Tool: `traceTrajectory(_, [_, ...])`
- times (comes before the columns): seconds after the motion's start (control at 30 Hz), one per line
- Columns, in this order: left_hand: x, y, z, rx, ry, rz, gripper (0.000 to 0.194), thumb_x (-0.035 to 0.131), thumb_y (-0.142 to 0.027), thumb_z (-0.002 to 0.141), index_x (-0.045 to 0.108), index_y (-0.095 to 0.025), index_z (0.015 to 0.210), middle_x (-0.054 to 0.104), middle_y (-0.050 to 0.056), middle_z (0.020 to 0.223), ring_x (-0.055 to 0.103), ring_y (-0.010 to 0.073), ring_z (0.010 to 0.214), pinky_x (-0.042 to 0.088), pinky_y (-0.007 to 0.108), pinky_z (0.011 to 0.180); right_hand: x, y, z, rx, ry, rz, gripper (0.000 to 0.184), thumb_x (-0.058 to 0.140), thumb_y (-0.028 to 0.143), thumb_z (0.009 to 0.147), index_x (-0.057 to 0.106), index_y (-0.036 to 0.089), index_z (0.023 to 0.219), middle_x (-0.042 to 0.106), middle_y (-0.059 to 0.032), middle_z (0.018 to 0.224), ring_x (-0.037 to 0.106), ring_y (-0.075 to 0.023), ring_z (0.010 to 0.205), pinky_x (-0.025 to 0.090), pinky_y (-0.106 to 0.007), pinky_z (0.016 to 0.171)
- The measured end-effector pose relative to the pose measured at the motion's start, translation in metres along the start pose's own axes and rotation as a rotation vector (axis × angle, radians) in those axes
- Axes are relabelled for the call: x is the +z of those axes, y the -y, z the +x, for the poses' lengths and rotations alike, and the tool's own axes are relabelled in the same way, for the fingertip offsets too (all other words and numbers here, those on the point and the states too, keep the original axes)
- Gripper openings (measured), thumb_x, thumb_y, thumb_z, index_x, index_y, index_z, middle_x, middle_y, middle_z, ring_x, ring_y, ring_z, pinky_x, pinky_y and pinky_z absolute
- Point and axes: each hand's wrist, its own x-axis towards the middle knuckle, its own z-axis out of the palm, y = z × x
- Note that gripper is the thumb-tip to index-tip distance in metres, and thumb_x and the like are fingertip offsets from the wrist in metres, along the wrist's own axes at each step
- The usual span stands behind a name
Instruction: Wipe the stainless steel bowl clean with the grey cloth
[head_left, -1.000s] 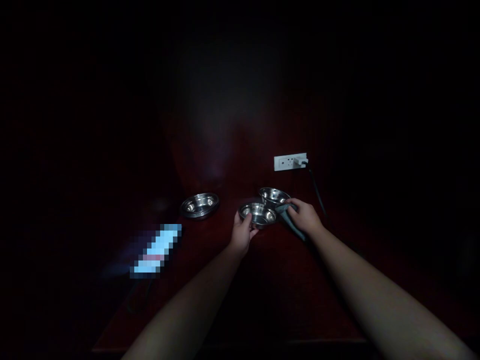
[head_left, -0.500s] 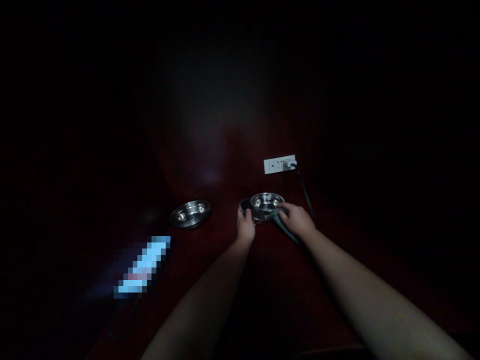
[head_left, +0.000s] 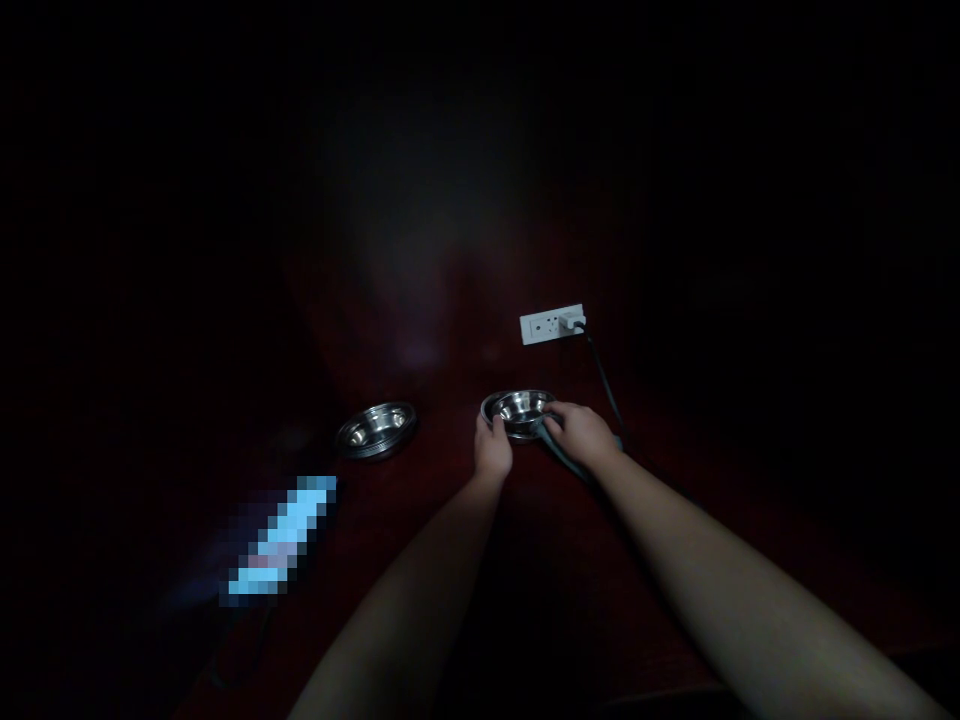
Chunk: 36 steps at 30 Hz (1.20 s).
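Note:
Two shiny steel bowls are together in front of me, one seated in or on the other. My left hand (head_left: 493, 450) grips the left side of the lower bowl (head_left: 486, 407), thumb at its rim. At the upper bowl (head_left: 523, 405), my right hand (head_left: 581, 430) closes on the right rim. A grey-green cloth (head_left: 564, 458) is also in my right hand and hangs below the fingers. The undersides of the bowls and some fingertips are hidden.
A stack of steel bowls (head_left: 379, 430) stands to the left on the dark red surface (head_left: 420, 500). Nearer me is a bright, pixelated screen-like object (head_left: 281, 540). A white socket plate (head_left: 551, 324) with a plug and dark cable (head_left: 604, 382) is behind. The surroundings are very dark.
The bowl once behind and right of the left-hand bowl has moved left onto it, with my right hand and cloth following. The view has shifted slightly to the right.

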Motion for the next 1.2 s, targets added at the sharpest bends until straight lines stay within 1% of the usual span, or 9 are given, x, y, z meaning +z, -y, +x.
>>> traceTrajectory(0.1, [0.0, -0.007, -0.005, -0.053, -0.019, 0.057, 0.045, 0.039, -0.037, 0.095, 0.049, -0.015, 0.133, 0.059, 0.015, 0.134, 0.056, 0.027, 0.123, 0.039, 0.039, 0.107, 0.0, -0.001, 0.0, 0.0, 0.02, 0.004, 0.037, 0.049, 0.033, 0.089, 0.069, 0.02, 0.118, 0.071, -0.0096, 0.12, 0.066, -0.0271, 0.108, 0.049, -0.035, 0.093])
traceTrajectory(0.33, [0.004, -0.015, -0.004, -0.101, -0.04, 0.139, 0.044, 0.043, -0.036, 0.093, 0.052, -0.014, 0.13, 0.061, 0.015, 0.132, 0.057, 0.0278, 0.122, 0.041, 0.037, 0.105, -0.001, -0.004, 0.001, 0.017, 0.067, 0.009, 0.043, 0.05, 0.03, 0.087, 0.065, 0.018, 0.125, 0.069, -0.0125, 0.123, 0.066, -0.0292, 0.11, 0.049, -0.038, 0.093])
traceTrajectory(0.43, [0.005, -0.016, -0.002, -0.12, -0.055, 0.152, 0.049, 0.044, -0.034, 0.092, 0.045, -0.015, 0.138, 0.06, 0.013, 0.135, 0.056, 0.0263, 0.124, 0.04, 0.035, 0.105, -0.003, -0.004, 0.001, 0.02, 0.082, 0.018, 0.045, 0.049, 0.028, 0.086, 0.064, 0.018, 0.128, 0.068, -0.012, 0.125, 0.065, -0.0288, 0.111, 0.049, -0.037, 0.095])
traceTrajectory(0.53, [0.005, -0.017, 0.0, -0.143, -0.068, 0.167, 0.058, 0.045, -0.032, 0.091, 0.037, -0.013, 0.144, 0.056, 0.015, 0.138, 0.054, 0.0273, 0.126, 0.039, 0.036, 0.107, -0.005, -0.003, 0.0, 0.033, 0.086, 0.03, 0.049, 0.05, 0.026, 0.086, 0.06, 0.02, 0.133, 0.068, -0.011, 0.124, 0.066, -0.0284, 0.11, 0.049, -0.036, 0.093])
traceTrajectory(0.67, [0.006, -0.014, 0.002, -0.133, -0.068, 0.175, 0.063, 0.047, -0.028, 0.089, 0.032, -0.01, 0.148, 0.054, 0.016, 0.14, 0.052, 0.0277, 0.128, 0.037, 0.037, 0.11, -0.008, -0.004, -0.001, 0.081, 0.056, 0.04, 0.051, 0.051, 0.029, 0.085, 0.057, 0.016, 0.135, 0.069, -0.014, 0.122, 0.066, -0.029, 0.108, 0.049, -0.037, 0.093])
traceTrajectory(0.77, [0.008, -0.01, 0.004, -0.087, -0.063, 0.174, 0.06, 0.047, -0.024, 0.088, 0.036, -0.017, 0.146, 0.054, 0.011, 0.142, 0.052, 0.0235, 0.128, 0.036, 0.034, 0.11, -0.01, -0.005, -0.001, 0.109, 0.039, 0.052, 0.048, 0.052, 0.031, 0.085, 0.061, 0.016, 0.13, 0.071, -0.0134, 0.118, 0.067, -0.0281, 0.105, 0.049, -0.035, 0.091])
traceTrajectory(0.83, [0.009, -0.008, 0.005, -0.057, -0.054, 0.178, 0.052, 0.047, -0.023, 0.088, 0.046, -0.02, 0.139, 0.055, 0.009, 0.14, 0.052, 0.0217, 0.128, 0.036, 0.032, 0.11, -0.013, -0.006, -0.001, 0.123, 0.03, 0.062, 0.045, 0.052, 0.031, 0.084, 0.064, 0.017, 0.125, 0.072, -0.012, 0.115, 0.068, -0.0266, 0.104, 0.049, -0.032, 0.089])
traceTrajectory(0.93, [0.009, -0.008, 0.006, -0.034, -0.042, 0.193, 0.041, 0.046, -0.023, 0.088, 0.058, -0.02, 0.127, 0.057, 0.009, 0.136, 0.053, 0.0209, 0.126, 0.035, 0.03, 0.11, -0.016, -0.007, 0.0, 0.153, 0.009, 0.073, 0.038, 0.051, 0.031, 0.084, 0.07, 0.019, 0.114, 0.074, -0.0112, 0.107, 0.069, -0.0257, 0.099, 0.049, -0.031, 0.084])
traceTrajectory(1.2, [0.009, -0.008, 0.006, -0.028, -0.028, 0.224, 0.04, 0.048, -0.028, 0.089, 0.059, -0.018, 0.126, 0.058, 0.012, 0.134, 0.055, 0.0227, 0.123, 0.038, 0.032, 0.109, -0.022, -0.008, -0.002, 0.197, -0.044, 0.175, 0.026, 0.054, 0.028, 0.078, 0.076, 0.02, 0.088, 0.076, -0.01, 0.087, 0.068, -0.0238, 0.082, 0.047, -0.029, 0.072])
